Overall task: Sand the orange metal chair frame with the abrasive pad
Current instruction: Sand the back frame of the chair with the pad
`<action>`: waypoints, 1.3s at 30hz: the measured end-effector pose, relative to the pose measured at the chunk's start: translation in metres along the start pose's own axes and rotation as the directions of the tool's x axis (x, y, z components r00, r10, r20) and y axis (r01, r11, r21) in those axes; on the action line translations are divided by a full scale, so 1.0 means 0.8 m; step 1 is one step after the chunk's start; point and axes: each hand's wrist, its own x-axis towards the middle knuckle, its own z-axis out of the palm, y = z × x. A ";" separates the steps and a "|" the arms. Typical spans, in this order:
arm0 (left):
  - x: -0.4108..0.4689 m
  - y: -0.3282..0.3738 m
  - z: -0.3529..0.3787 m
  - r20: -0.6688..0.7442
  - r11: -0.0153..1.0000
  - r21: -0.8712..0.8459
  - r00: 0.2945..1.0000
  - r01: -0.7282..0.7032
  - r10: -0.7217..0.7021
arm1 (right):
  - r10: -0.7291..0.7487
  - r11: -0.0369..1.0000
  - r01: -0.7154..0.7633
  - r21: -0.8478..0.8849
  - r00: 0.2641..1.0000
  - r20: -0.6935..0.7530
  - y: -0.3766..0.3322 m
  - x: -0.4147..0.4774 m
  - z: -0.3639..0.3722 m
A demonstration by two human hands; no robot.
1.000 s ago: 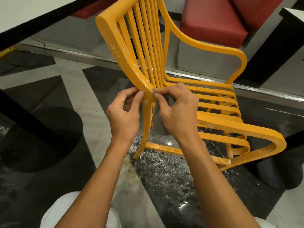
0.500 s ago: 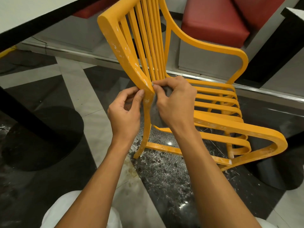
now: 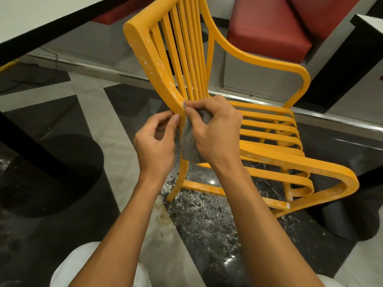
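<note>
Both hands are meeting at the near back post of the curved, slatted orange chair frame (image 3: 157, 65). I'm seeing my left hand (image 3: 154, 141) pinching the post, while my right hand (image 3: 215, 133) is gripping a floppy grey abrasive pad (image 3: 189, 146) against its white-scuffed paint.

I see matt orange paint on the chair frame (image 3: 163, 65), scuffed chalky white; the pad (image 3: 189, 147) looks grey and cloth-like; the floor (image 3: 207, 220) gleams like polished stone.

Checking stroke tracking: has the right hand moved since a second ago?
Yes. The right hand, gripping the abrasive pad, has slid slightly up the side rail of the chair frame, toward the backrest top; the frame itself sits nearly unchanged in view.
</note>
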 end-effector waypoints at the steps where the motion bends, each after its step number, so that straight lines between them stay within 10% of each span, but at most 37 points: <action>1: 0.000 0.000 0.000 0.002 1.000 0.007 1.000 -0.004 0.004 | -0.008 1.000 0.008 -0.005 1.000 0.011 0.004 -0.004 -0.003; 39: 0.002 0.006 -0.002 0.022 0.999 -0.051 1.000 0.006 -0.005 | -0.001 0.999 0.001 0.049 1.000 -0.007 -0.018 0.005 0.007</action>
